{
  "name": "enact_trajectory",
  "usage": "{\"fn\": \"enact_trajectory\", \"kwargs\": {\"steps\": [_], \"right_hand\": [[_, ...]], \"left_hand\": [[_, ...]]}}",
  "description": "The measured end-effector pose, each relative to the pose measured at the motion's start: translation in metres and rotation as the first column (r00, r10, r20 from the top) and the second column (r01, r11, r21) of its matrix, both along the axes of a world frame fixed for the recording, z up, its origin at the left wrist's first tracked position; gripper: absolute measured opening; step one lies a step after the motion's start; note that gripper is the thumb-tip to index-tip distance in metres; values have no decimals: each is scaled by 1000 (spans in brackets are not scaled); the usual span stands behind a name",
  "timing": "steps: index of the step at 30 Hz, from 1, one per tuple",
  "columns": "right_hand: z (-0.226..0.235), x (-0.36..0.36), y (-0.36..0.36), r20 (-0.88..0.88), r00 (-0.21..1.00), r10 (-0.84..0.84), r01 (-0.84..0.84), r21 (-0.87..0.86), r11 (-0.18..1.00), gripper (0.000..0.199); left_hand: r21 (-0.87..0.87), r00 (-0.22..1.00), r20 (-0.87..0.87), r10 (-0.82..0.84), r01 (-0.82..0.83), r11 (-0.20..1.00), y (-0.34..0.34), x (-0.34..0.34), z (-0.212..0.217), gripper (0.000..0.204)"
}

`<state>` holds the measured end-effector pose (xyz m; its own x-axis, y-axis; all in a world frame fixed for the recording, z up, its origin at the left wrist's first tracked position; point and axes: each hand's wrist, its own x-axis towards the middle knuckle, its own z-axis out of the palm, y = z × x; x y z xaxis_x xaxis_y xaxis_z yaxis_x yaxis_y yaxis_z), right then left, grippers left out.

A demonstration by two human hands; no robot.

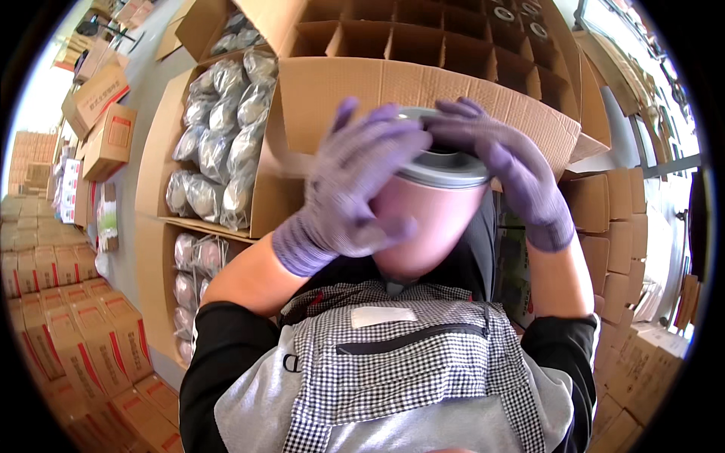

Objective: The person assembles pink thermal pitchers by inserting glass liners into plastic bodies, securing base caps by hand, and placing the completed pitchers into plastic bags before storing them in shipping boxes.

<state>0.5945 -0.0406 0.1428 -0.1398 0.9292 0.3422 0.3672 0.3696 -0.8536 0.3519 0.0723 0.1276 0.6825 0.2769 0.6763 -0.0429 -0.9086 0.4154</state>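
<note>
Lighting: bright daylight, overexposed at the upper left and right rim. Shadows: soft, cast beneath the hands (pixel 355 189) onto the can (pixel 434 204). Blur: motion smear noted on both gloves. Distortion: strong fisheye bending at edges; black vignette around the frame.

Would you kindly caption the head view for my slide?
Two gloved hands, left hand and right hand, grip a pink canister above a divided carton.
</note>
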Motion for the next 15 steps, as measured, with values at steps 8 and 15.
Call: {"fn": "enact_trajectory", "kwargs": {"steps": [8, 15], "right_hand": [[-107, 44, 30, -833, 521, -187, 158, -122, 980, 58], [-122, -11, 12, -855, 517, -41, 283, 126, 951, 45]], "left_hand": [[-2, 992, -105, -66, 66, 998, 12, 35, 9, 69], [-580, 994, 70, -88, 112, 807, 39, 31, -64, 50]]}}
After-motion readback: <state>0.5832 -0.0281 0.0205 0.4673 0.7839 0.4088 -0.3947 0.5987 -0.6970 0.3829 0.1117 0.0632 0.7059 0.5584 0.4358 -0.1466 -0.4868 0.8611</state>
